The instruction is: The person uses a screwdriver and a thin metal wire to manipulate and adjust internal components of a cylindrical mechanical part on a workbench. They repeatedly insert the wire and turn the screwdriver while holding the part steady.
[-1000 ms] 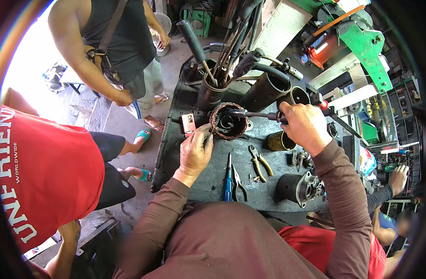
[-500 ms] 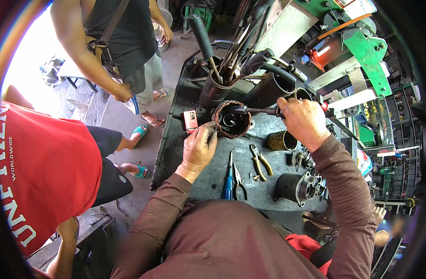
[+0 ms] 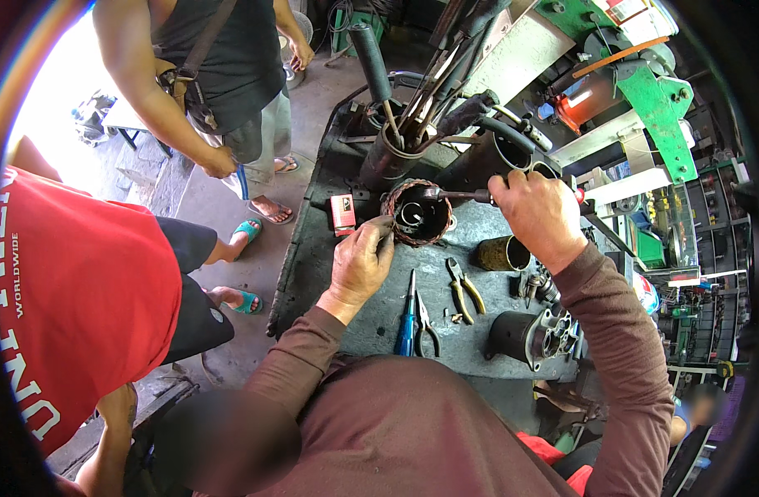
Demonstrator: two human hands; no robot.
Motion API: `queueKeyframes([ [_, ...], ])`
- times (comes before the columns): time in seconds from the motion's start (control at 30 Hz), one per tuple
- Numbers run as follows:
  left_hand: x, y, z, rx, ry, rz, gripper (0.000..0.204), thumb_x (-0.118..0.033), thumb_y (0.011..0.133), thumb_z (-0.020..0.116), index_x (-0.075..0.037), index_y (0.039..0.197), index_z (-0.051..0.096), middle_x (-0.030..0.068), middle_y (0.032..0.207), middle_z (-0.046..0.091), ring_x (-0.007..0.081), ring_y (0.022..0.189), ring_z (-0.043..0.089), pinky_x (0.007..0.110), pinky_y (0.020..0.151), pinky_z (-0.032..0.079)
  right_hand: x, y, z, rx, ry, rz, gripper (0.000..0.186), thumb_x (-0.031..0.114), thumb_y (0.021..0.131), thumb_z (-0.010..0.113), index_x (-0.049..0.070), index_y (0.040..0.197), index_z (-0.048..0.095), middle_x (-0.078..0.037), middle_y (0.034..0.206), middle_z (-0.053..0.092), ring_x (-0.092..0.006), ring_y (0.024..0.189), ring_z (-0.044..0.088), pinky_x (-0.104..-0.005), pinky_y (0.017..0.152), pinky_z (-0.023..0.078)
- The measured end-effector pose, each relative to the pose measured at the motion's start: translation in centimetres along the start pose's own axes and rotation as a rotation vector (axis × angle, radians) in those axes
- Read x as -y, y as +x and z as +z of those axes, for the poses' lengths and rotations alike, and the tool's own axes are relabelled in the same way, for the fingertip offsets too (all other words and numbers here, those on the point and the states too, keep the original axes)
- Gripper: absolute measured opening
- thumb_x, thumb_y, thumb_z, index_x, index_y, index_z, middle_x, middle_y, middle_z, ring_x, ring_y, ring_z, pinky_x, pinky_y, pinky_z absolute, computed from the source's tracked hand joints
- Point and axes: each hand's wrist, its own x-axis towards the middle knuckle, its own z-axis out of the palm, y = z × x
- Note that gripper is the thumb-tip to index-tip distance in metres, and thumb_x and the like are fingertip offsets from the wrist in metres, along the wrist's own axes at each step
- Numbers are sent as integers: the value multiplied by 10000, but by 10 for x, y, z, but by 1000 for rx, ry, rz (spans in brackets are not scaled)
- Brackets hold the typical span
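A round stator with copper-coloured windings bundled around its rim point(image 3: 385, 209) stands upright on the workbench, its dark hollow facing up. The fingers of my left hand point(image 3: 361, 267) are closed against its near-left edge, gripping the rim; the fingertips are partly hidden. My right hand point(image 3: 535, 217) is wrapped around the handle of a long dark tool point(image 3: 466, 195) resembling a soldering iron. The tool lies nearly level, its thick blunt head over the winding at the stator's far side. A red knob shows beyond my right hand.
On the bench point(image 3: 371, 319) lie a blue-handled screwdriver point(image 3: 407, 323), two pliers point(image 3: 462, 290), a red-and-white box point(image 3: 343, 214), a rusty cylinder point(image 3: 502, 253) and a metal housing point(image 3: 516, 338). A can of rods point(image 3: 389, 161) stands behind. Two people stand at the left.
My right hand has shifted slightly left, nearer the stator. The tool's head stays at the far winding, and my left hand keeps its place at the rim. The view has shifted a little.
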Motion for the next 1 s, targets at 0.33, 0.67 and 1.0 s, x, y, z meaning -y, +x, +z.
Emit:
queueKeyframes([
  [0.33,-3,-2,6,-15,22,-1,268,-22,893,764,-39,1138,655,148,1088,766,371,904,755,425,747,618,-4,6,-1,37,-40,-31,49,155,906,676,114,924,696,-84,872,741,-253,797,783,-399,640,616],
  [0.67,-1,-4,5,-38,11,-8,235,-5,885,768,-28,1085,647,147,1117,768,366,913,756,420,768,618,-5,6,1,9,-27,-30,59,144,908,670,107,932,709,-78,849,742,-249,782,784,-391,635,613],
  [1.0,-10,-2,-2,-57,-34,-53,237,-10,903,757,-24,1129,691,134,1092,770,346,910,758,415,788,610,-9,-12,-3,72,96,78,69,135,928,648,101,934,707,-105,866,742,-286,775,778,-421,642,609],
])
